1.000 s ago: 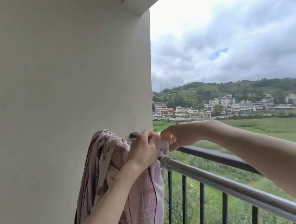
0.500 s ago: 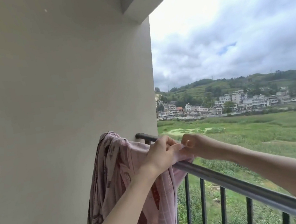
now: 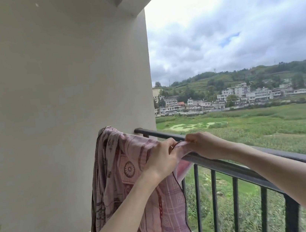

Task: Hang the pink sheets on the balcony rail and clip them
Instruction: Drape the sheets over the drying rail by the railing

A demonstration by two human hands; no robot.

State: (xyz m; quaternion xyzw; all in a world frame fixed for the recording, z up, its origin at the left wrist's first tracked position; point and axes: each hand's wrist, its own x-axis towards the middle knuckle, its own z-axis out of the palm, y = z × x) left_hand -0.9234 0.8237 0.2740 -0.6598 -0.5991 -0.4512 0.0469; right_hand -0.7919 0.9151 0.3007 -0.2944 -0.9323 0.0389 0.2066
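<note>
Head camera looks forward, close over the balcony rail [image 3: 233, 169], facing outdoors.

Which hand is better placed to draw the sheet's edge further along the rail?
Right, probably. The right hand pinches the pink sheet on the side where the rail is bare. The left hand grips the bunched cloth nearer the wall and can anchor it.

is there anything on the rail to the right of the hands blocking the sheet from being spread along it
Nothing visible does. The dark metal balcony rail runs bare rightward from both hands, left hand and right hand, which pinch the pink patterned sheet.
</note>
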